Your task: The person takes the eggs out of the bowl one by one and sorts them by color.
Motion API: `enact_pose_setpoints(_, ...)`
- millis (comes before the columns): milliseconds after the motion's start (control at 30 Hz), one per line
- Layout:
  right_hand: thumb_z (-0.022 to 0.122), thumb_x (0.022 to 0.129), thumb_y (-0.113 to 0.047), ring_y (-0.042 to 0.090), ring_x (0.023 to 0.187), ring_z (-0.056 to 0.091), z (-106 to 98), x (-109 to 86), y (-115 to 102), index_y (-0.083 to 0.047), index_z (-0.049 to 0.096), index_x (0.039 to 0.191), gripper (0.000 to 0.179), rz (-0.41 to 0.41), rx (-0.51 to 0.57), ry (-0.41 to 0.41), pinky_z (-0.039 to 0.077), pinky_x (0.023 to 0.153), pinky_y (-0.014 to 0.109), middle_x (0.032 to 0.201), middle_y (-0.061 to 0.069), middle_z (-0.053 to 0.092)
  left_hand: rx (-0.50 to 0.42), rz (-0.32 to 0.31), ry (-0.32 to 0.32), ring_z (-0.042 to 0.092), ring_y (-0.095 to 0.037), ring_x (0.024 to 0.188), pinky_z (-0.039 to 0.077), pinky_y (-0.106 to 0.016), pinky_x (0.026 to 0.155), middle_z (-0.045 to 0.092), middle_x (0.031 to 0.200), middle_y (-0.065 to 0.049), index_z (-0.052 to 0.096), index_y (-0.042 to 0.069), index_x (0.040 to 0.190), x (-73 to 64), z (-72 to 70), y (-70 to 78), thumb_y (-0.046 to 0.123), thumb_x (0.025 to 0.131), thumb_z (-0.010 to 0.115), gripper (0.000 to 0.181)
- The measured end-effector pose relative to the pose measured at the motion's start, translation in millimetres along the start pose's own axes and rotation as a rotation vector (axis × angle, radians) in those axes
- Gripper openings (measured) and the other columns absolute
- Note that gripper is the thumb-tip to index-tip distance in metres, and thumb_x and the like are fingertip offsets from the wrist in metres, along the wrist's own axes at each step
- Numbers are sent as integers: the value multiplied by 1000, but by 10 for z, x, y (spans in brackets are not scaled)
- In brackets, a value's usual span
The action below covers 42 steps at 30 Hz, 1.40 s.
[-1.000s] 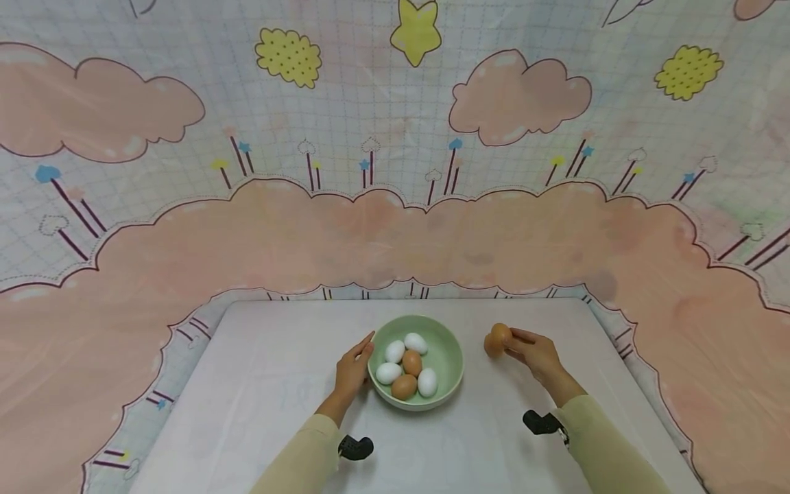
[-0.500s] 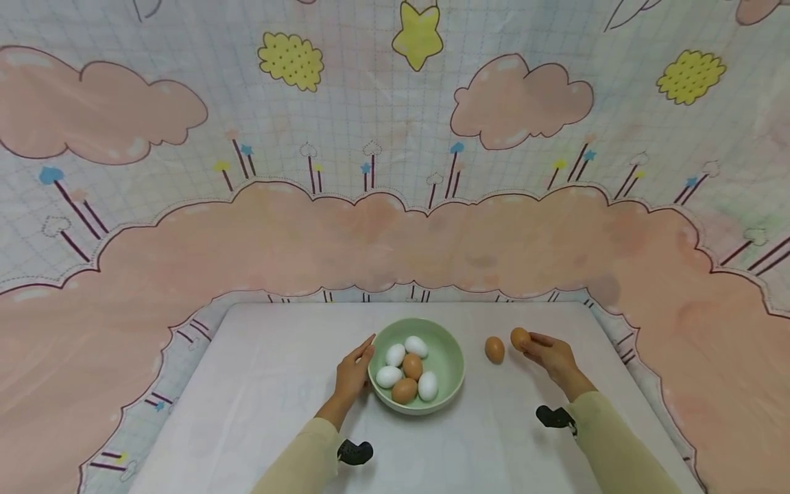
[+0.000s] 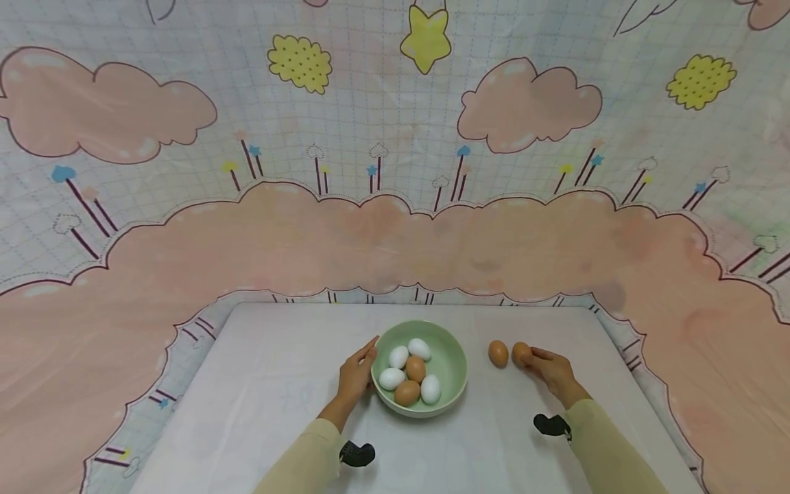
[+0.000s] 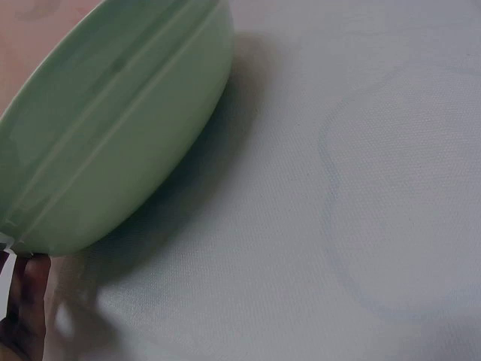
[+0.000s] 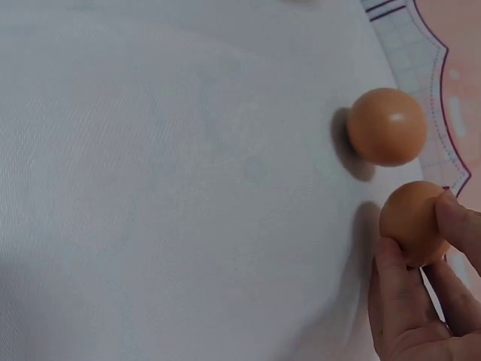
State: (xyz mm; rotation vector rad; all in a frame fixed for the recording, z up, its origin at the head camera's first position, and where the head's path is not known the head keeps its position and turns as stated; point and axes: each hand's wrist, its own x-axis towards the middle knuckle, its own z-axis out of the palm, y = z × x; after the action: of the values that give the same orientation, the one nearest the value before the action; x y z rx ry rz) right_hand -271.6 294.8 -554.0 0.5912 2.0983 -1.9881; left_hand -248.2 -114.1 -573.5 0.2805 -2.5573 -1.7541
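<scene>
A light green bowl stands on the white table with several white and brown eggs in it. My left hand rests against the bowl's left side, its straight fingers along the wall. In the left wrist view, fingers touch the bowl's underside at the lower left. To the right of the bowl, my right hand pinches a brown egg between thumb and fingers, close over the table. Another brown egg lies just left of it, a narrow gap between them.
The white table ends at a rear edge against a patterned cloth backdrop with pink clouds. Black camera mounts hang at both wrists.
My right hand has moved the pinched egg rightward off the other brown egg, then lowered it beside that egg. The left hand stays at the bowl. The head view has shifted slightly.
</scene>
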Motion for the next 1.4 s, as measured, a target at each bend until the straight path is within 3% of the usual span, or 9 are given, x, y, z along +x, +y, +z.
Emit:
enact_pose_setpoints(200,66,94,-9,21,109,59,23,41,32,13,32,146,66,-3,-3,8,55,80,19,151,35,29,-15,-19,-4,55,-14,58,44,-24,48,58,139,-14,59,29,138,5,11,-10,40,102,52,38)
enact_pose_setpoints(433,66,93,-4,4,86,61,60,38,39,15,36,143,61,-30,-45,39,55,76,18,149,37,32,-32,-18,-9,51,-12,55,44,-23,48,57,140,-13,59,28,138,-11,10,-5,40,102,52,38)
enact_pose_setpoints(633,66,93,-5,10,95,62,48,44,49,14,38,142,60,-38,-105,45,55,78,18,148,36,34,-22,-1,-6,48,-11,50,43,-23,47,59,137,-14,59,27,139,-15,10,-14,39,102,51,39)
enact_pose_setpoints(800,67,93,-5,5,86,63,32,54,53,16,37,142,61,-37,-51,30,56,81,23,148,37,34,-10,8,-1,49,-10,51,43,-23,48,60,136,-14,58,27,139,-5,13,-9,40,103,50,39)
enact_pose_setpoints(867,66,93,-5,2,80,64,18,37,36,17,36,142,61,-36,-23,32,57,80,25,131,34,54,-6,11,-3,49,-11,51,44,-23,48,60,136,-15,58,27,139,-2,14,-10,40,103,50,39)
enact_pose_setpoints(933,66,93,-5,2,78,64,-2,19,12,17,36,142,61,-40,-14,51,57,80,25,127,31,58,-6,10,-6,50,-10,52,44,-23,48,59,137,-15,58,27,139,2,15,-11,40,103,50,40)
enact_pose_setpoints(1033,65,95,-10,9,91,64,-31,-17,-55,16,37,142,61,-56,-43,84,57,81,24,127,29,59,-11,14,-5,50,-11,51,44,-23,48,60,136,-15,58,27,139,4,15,-5,40,102,51,40)
enact_pose_setpoints(1200,65,95,-17,27,114,59,-6,-77,-179,13,42,141,60,-109,-105,150,55,86,24,145,31,43,-20,9,-4,48,-11,50,43,-23,47,59,137,-15,58,26,139,5,12,4,39,102,51,40)
enact_pose_setpoints(1400,65,96,-16,12,98,67,251,-256,-339,11,49,137,51,-186,-157,136,54,89,26,132,23,59,1,13,4,53,-11,58,44,-23,48,60,136,-14,59,26,138,11,15,-9,39,102,51,38)
